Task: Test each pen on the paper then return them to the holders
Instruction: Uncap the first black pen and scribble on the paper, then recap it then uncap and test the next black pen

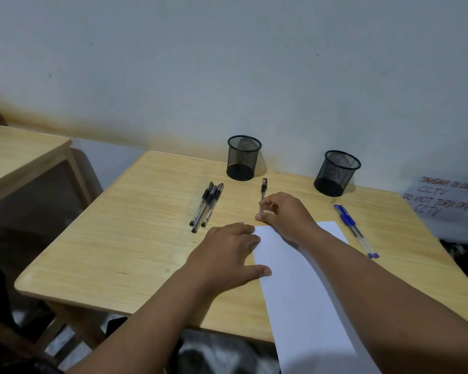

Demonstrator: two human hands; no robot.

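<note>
Both holders [244,157] at upper centre stand empty and the paper [295,279] is blank, while the right hand [284,217] pinches one black pen [263,194] and the left hand [227,255] lies flat, open.

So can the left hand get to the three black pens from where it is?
Probably yes. The left hand rests flat on the paper's edge, holding nothing, and the three black pens lie just beyond it on bare table. Nothing sits between them; the right hand is off beside them, busy with another pen.
</note>
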